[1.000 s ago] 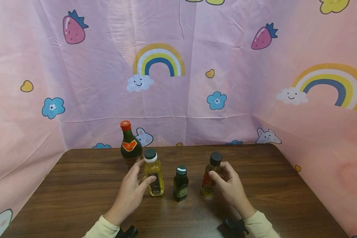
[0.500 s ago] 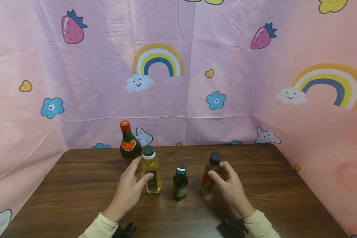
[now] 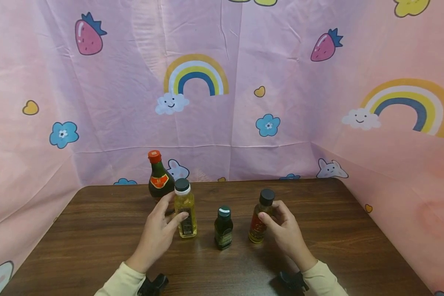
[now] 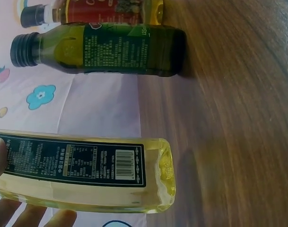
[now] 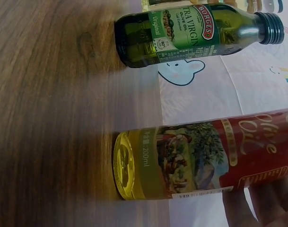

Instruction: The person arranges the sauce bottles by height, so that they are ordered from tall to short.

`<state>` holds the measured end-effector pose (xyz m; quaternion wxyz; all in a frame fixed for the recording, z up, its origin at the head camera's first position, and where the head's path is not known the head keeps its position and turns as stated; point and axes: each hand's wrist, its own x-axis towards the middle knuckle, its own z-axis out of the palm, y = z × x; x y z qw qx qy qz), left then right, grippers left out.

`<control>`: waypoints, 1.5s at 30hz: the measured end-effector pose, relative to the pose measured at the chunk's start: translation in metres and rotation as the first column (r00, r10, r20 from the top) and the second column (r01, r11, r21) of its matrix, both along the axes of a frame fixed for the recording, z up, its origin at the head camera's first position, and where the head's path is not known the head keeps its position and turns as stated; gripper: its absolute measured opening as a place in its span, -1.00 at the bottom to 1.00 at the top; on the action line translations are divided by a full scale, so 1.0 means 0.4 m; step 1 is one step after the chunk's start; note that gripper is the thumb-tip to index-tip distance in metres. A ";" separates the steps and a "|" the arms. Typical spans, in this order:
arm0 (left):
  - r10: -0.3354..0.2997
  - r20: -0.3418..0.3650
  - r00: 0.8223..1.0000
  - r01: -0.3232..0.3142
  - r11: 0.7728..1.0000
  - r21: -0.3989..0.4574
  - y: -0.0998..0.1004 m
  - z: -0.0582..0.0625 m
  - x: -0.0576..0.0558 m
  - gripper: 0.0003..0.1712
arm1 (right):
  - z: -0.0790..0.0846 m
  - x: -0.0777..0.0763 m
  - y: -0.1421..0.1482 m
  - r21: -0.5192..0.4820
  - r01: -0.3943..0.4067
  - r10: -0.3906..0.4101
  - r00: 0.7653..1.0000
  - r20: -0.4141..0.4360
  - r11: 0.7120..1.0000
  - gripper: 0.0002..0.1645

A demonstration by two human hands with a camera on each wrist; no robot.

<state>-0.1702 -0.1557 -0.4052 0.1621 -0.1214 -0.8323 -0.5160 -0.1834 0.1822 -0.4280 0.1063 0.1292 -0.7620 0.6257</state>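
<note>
My left hand [image 3: 157, 230] grips a clear bottle of yellow oil [image 3: 186, 224] with a dark cap and white collar, thumb across its dark label. In the left wrist view this yellow oil bottle [image 4: 87, 163] shows a barcode, its base close over the table. On the right, my right hand [image 3: 286, 230] holds an olive oil bottle with a red label [image 3: 258, 226] and black cap, upright. The right wrist view shows that red-labelled bottle [image 5: 196, 161] with fingers curled beneath. Between the hands stands a small green olive oil bottle [image 3: 223, 230], untouched.
Behind the left hand stands a dark green bottle with a red cap [image 3: 160, 181], its lower part hidden. The brown wooden table [image 3: 318, 213] ends at a patterned cloth backdrop [image 3: 244, 135] with cloth on both sides.
My left hand has moved a little to the left and away from me, carrying the yellow oil bottle. The right hand and the other bottles stay almost where they were.
</note>
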 end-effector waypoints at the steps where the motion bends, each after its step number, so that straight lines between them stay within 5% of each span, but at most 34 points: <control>1: 0.001 0.006 1.000 -0.001 1.000 0.003 -0.001 0.002 -0.001 -0.31 | 0.000 0.000 0.000 0.001 -0.002 0.002 1.000 -0.001 1.000 -0.75; 25: 0.009 0.020 1.000 -0.011 0.997 0.073 0.024 0.013 -0.059 -0.25 | -0.004 0.002 -0.001 -0.019 -0.004 0.004 1.000 0.006 1.000 -0.75; 36: 0.019 -0.022 1.000 -0.018 0.998 0.062 0.051 -0.018 -0.125 -0.24 | -0.004 -0.001 -0.001 -0.017 0.003 -0.003 1.000 0.017 1.000 -0.73; 45: 0.043 -0.060 0.997 -0.043 0.999 0.009 0.065 -0.037 -0.150 -0.27 | -0.004 -0.002 -0.002 -0.006 0.018 -0.018 1.000 -0.008 1.000 -0.75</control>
